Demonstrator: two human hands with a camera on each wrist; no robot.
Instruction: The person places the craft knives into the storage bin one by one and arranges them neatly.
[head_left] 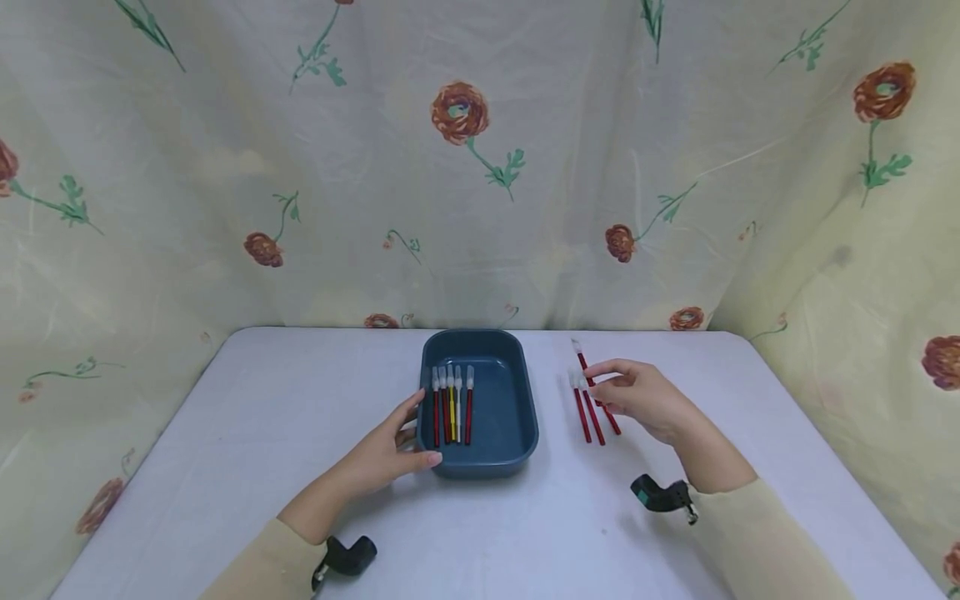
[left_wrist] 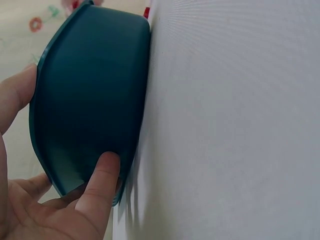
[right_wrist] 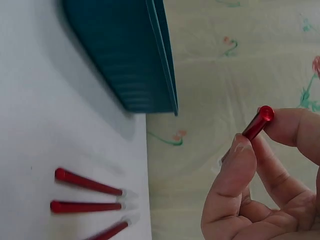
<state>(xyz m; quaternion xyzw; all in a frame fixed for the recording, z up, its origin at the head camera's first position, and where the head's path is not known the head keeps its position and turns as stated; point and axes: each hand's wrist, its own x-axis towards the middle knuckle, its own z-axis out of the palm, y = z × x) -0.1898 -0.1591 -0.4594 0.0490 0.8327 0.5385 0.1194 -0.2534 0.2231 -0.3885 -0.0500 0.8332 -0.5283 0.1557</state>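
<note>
Five slim capped tools (head_left: pixel 452 412) lay in the blue tray (head_left: pixel 498 417), whose near-left corner the left hand (head_left: pixel 378 454) held, while the fingers of the right hand (head_left: pixel 641 398) pinched a red tool (right_wrist: pixel 258 123) and three more red tools (right_wrist: pixel 87 206) lay on the desk (head_left: pixel 555 533) (just over half in, I judged).

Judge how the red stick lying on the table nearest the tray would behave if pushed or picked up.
The red stick looks slim and round-ended, so a push would probably roll it. Its straight shape suggests it is stiff. The right hand pinches a similar stick in the air, so this one is likely light.
</note>
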